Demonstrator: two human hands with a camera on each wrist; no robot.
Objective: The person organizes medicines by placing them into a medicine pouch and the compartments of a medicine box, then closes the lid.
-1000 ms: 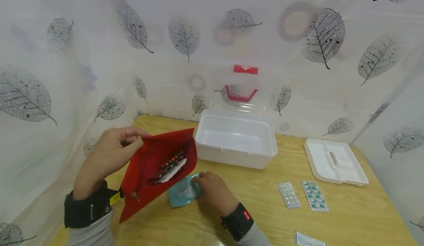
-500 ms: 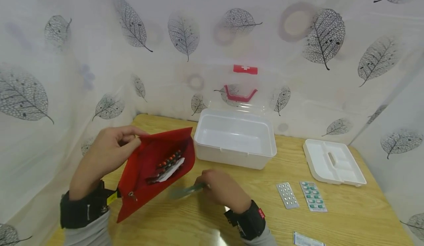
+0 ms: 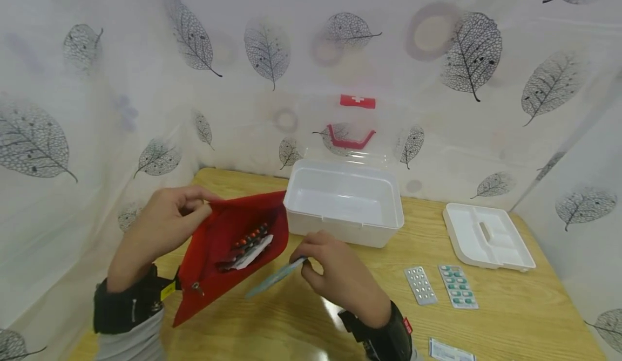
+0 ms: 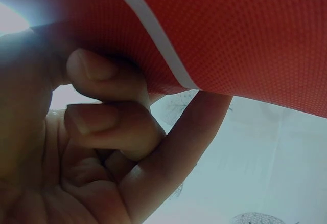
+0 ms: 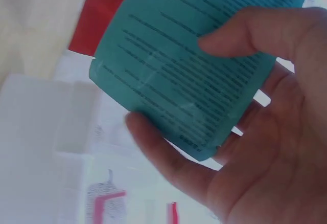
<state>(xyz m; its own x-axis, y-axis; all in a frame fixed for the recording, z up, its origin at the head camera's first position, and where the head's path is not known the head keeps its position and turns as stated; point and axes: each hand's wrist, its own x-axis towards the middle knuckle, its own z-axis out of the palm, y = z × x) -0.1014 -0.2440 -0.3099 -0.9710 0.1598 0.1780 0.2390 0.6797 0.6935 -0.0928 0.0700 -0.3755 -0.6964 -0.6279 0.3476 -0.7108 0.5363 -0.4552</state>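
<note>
- Left hand (image 3: 162, 223) fingers pinch the red pouch (image 3: 233, 247) top edge, holding it open.
- Right hand (image 3: 340, 274) fingers grip a teal packet (image 3: 274, 278) at the pouch's four o'clock.

Pouch (image 3: 228, 253) held up at left over the table (image 3: 510, 318), packet (image 3: 274, 279) just right of its mouth, open box (image 3: 344, 202) behind both, tray (image 3: 486, 237) far right, two blister strips (image 3: 439, 285) before it, strips inside the pouch.

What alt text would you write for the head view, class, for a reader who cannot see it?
A left hand holds a red pouch open while the right hand pinches a teal packet beside it, on a wooden table with a white box.
</note>
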